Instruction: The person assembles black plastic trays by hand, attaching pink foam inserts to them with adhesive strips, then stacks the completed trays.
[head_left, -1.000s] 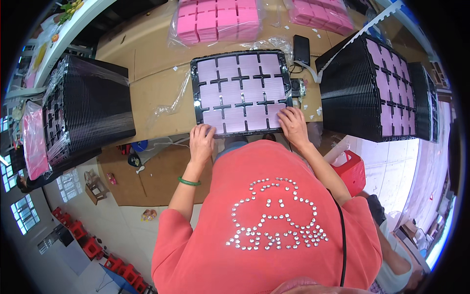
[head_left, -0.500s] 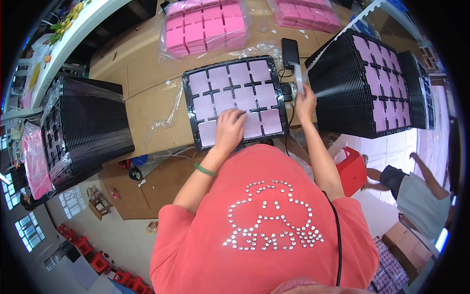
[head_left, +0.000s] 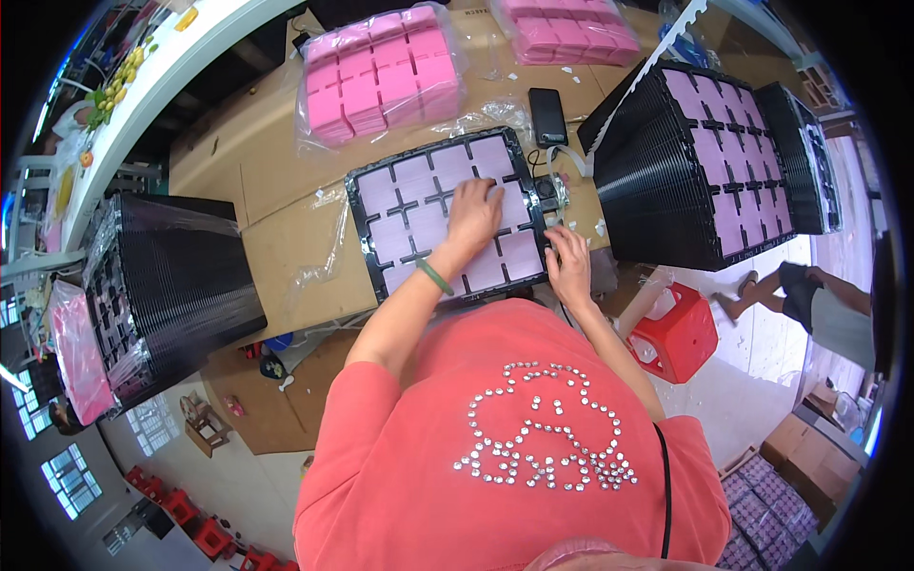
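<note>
A black tray [head_left: 356,221] lies on the cardboard-covered table in front of me, its compartments filled with lilac sheets [head_left: 389,228] parted by black cross-shaped dividers. My left hand [head_left: 475,215] rests on the sheets right of the tray's middle, fingers extended, nothing visible in them. At the tray's right edge is my right hand [head_left: 569,265], its fingers apart and the tips by the rim; whether they press on it is hard to see. A pale strip [head_left: 578,164] curves above it, close to a small black device with a cable [head_left: 546,190].
Tall stacks of black trays stand left [head_left: 190,285] and right [head_left: 647,171]. Bagged pink pads [head_left: 381,76] and more pink pads [head_left: 571,33] lie at the back, near a black power bank [head_left: 546,117]. A red stool [head_left: 678,331] is below right. Someone walks at the far right.
My right hand has let go of the pale strip and come down to the tray's right edge. My left hand has slid up and right over the sheets. The tray appears slightly turned.
</note>
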`<state>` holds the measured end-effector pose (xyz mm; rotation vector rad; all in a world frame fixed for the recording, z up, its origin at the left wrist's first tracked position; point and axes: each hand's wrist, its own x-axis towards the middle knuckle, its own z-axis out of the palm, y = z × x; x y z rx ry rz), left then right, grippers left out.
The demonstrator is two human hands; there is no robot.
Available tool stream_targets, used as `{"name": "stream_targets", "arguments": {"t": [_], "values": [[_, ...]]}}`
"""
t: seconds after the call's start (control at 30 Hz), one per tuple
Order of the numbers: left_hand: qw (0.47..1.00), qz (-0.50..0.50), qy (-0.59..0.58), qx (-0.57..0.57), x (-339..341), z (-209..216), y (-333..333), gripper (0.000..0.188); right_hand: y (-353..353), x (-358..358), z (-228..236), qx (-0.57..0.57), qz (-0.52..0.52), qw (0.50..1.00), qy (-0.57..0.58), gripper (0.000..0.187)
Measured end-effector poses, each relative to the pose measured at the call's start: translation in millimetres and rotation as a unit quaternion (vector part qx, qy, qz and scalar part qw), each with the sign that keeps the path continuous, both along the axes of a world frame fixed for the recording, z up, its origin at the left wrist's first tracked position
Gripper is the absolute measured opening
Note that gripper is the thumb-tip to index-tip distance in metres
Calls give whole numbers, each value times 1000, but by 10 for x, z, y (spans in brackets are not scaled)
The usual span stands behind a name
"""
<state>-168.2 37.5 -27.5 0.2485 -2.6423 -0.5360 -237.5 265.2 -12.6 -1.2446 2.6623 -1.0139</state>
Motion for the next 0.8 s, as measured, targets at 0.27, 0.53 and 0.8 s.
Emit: {"name": "stream_targets", "arguments": {"t": [0.27, 0.53, 0.8], "values": [[991, 119, -57, -11, -766, -209, -734, 17, 249, 64, 167, 12, -36, 999, 9, 25], [993, 89, -80, -13, -975, -283, -911, 14, 605, 217, 156, 61, -83, 995, -7, 21], [995, 9, -84, 59, -905, -111, -917, 16, 637, 188, 180, 63, -115, 991, 4, 18]]}}
